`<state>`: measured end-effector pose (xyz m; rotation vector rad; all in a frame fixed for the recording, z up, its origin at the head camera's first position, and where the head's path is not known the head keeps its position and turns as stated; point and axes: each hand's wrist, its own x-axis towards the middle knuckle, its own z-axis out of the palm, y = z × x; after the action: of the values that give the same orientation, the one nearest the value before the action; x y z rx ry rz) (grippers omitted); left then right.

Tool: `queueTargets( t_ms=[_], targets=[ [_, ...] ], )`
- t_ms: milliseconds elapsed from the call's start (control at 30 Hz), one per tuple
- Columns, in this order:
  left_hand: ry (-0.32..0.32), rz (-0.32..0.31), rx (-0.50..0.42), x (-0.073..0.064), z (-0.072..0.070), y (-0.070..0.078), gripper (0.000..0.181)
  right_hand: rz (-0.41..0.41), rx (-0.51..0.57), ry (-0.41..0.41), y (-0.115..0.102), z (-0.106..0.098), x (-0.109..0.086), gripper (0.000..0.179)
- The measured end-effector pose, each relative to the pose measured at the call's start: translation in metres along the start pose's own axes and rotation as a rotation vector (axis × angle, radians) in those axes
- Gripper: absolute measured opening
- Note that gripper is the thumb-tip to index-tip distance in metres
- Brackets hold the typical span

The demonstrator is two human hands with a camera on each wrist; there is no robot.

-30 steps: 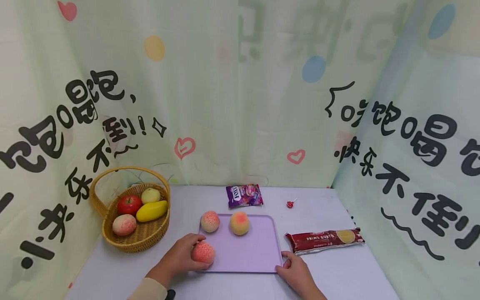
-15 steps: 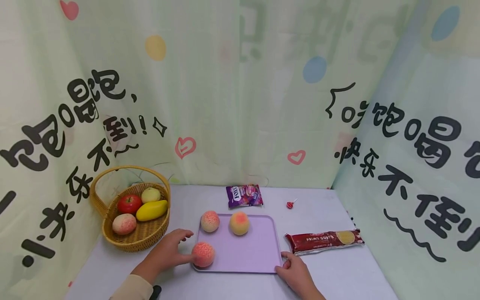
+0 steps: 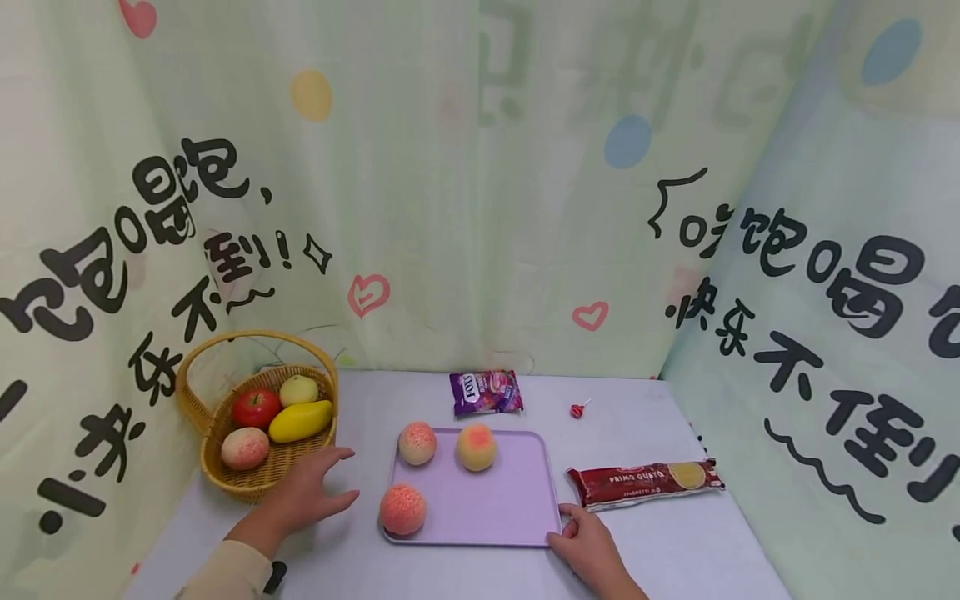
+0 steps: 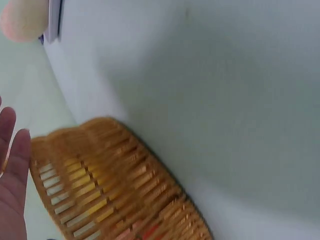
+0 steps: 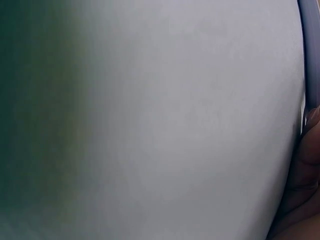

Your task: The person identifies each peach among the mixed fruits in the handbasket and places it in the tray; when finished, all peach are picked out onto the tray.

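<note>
My left hand (image 3: pixel 300 493) hovers with spread fingers and holds nothing, in front of the wicker basket (image 3: pixel 219 477) and left of the purple tray (image 3: pixel 487 504). Three peaches sit on that tray: a deep pink one (image 3: pixel 403 509) at the near left corner, a paler one (image 3: pixel 417 442) at the far left, and a yellow-pink one (image 3: pixel 476 447) beside it. At the tray's near right corner, my right hand (image 3: pixel 588 546) grips the edge between thumb and fingers. The left wrist view has my fingertips close to the basket's wicker side (image 4: pixel 115 175); whether they touch is unclear.
Inside the basket lie a red apple (image 3: pixel 257 409), a yellow mango-like fruit (image 3: pixel 300 422), a pale green fruit (image 3: pixel 299 390) and a pink peach (image 3: pixel 244 448). Behind the tray are a purple candy bag (image 3: pixel 486 392) and a lollipop (image 3: pixel 577 411). A red spaghetti pack (image 3: pixel 645 484) lies right.
My left hand has let go of the deep pink peach at the tray's near left corner and moved left toward the basket. My right hand has stayed at the tray corner.
</note>
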<state>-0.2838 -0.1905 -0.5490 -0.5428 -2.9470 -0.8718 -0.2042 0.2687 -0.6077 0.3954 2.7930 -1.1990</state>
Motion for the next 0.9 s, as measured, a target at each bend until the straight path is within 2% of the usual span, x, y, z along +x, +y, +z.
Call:
queueTargets(
  t_ms=[167,300,400,667,900],
  targets=[
    [0.064,0.073,0.046,0.001,-0.016,-0.002,0.059,0.011,0.004,-0.003,0.000,-0.001,0.000,0.059],
    [0.109,0.093,0.100,0.002,-0.028,-0.004,0.059,0.022,0.004,0.002,0.001,0.000,0.002,0.058],
    [0.123,0.084,0.103,0.004,-0.032,-0.011,0.059,0.019,0.000,0.002,0.002,0.001,0.002,0.059],
    [0.165,0.050,0.040,0.004,-0.048,-0.031,0.060,0.006,0.012,-0.003,0.001,0.001,0.002,0.058],
    [0.128,-0.051,0.048,0.006,-0.055,-0.051,0.069,0.024,0.004,0.004,0.002,0.001,0.002,0.059]
  ],
)
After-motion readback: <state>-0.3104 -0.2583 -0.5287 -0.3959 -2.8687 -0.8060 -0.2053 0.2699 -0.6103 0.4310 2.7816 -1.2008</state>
